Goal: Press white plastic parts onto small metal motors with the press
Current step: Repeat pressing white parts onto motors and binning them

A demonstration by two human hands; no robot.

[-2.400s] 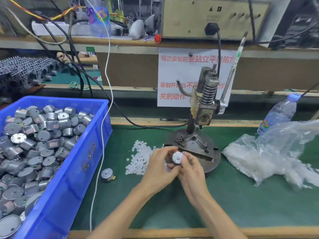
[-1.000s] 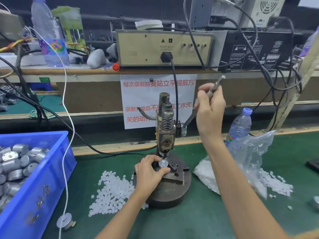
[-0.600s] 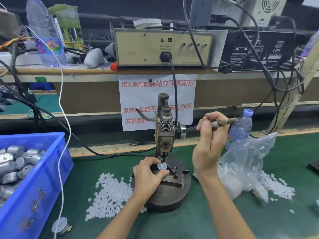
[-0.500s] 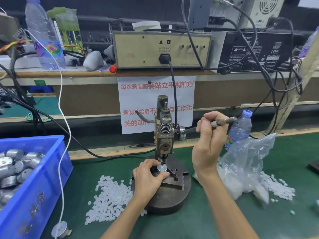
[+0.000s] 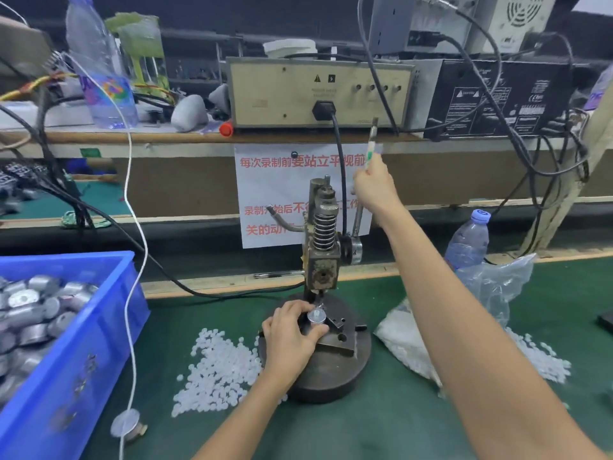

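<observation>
Green desk (image 5: 365, 433), hand press (image 5: 321, 267) at twelve o'clock.
Left hand (image 5: 292, 336) pinches the small, stiff, probably slippery motor (image 5: 316, 316) by its sides; right hand (image 5: 374, 187) grips the lever (image 5: 372, 141).

Pellets (image 5: 215, 370) left, bag (image 5: 497, 287) right of press (image 5: 322, 260)

I see the green bench mat (image 5: 381, 426) carrying the press (image 5: 323, 370) on its round base at centre. Taking the press as centre, a heap of white plastic parts (image 5: 215, 370) lies at eight o'clock, just beside the base. The blue bin (image 5: 76, 360) of motors sits at nine, a stray motor (image 5: 127, 428) at seven, a clear bag (image 5: 497, 287) of parts at three, and a water bottle (image 5: 467, 240) at two.
</observation>
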